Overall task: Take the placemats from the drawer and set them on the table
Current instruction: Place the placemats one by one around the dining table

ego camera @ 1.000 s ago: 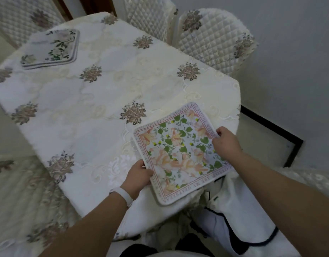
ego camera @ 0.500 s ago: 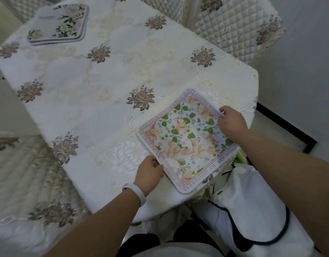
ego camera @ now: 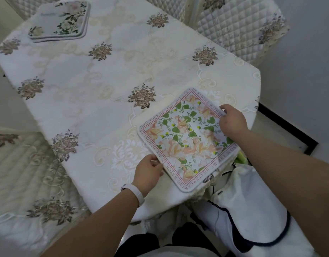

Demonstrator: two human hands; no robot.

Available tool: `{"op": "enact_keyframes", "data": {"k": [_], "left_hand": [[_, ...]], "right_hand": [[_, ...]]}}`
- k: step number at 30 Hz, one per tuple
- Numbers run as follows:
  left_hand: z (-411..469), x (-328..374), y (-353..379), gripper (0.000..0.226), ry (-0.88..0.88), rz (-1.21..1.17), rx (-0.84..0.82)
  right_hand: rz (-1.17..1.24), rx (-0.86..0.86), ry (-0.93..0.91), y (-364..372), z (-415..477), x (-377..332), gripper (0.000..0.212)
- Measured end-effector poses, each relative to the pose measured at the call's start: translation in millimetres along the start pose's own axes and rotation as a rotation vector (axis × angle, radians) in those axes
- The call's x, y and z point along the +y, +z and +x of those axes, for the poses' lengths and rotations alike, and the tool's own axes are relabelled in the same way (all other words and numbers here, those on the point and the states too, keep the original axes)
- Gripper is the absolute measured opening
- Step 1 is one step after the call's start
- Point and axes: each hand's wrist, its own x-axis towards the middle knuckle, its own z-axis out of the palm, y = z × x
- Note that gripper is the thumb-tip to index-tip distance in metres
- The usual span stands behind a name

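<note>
While my left hand and right hand pinch the placemat laid on the table, I should next release it.

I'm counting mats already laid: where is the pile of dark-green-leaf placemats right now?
In the head view, the pile lies at the far left corner of the table, well apart from the pink-flowered placemat at the near right edge.

Mid table lay open btw near placemat & far-left placemat stack; quilted chairs hemmed far edge, wall close at rt.
</note>
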Motion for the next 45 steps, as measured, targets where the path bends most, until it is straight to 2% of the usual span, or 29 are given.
{"op": "enact_keyframes", "data": {"k": [8, 12, 14, 16, 19, 21, 23, 25, 28, 35, 39, 45], "left_hand": [[2, 17, -9, 0.013, -0.061, -0.251, -0.035], [6, 26, -9, 0.013, -0.099, -0.259, -0.013], [9, 24, -9, 0.007, -0.12, -0.179, 0.044], [13, 19, -10, 0.009, -0.085, -0.017, 0.159], [19, 19, -5, 0.014, 0.137, 0.221, 0.284], [25, 23, 4, 0.018, 0.341, 0.401, 0.272], [41, 22, 13, 0.037, 0.513, 0.588, 0.206], [60, 20, 19, 0.052, 0.607, 0.769, 0.143], [92, 25, 21, 0.062, 0.678, 0.972, 0.069], [141, 50, 17, 0.066, 0.72, 1.02, 0.067], [151, 52, 19, 0.066, 0.692, 1.041, 0.135], [151, 51, 19, 0.068, 0.691, 1.046, 0.147]], "right_hand": [[0.076, 0.024, 0.002, 11, 15, 3, 0.044], [0.126, 0.019, 0.022, 15, 19, 7, 0.043], [0.114, 0.018, 0.007, 16, 20, 6, 0.04], [-0.019, 0.086, -0.105, 19, 19, 4, 0.037], [-0.154, 0.149, -0.291, 32, 12, -3, 0.033], [-0.231, 0.049, -0.395, 47, 5, -10, 0.035], [-0.323, -0.085, -0.502, 64, -4, -16, 0.04], [-0.403, -0.187, -0.585, 80, -11, -20, 0.047], [-0.509, -0.252, -0.661, 97, -7, -30, 0.056], [-0.569, -0.246, -0.652, 110, 38, -55, 0.062], [-0.564, -0.2, -0.586, 106, 62, -58, 0.066], [-0.52, -0.155, -0.458, 89, 91, -50, 0.072]]}}
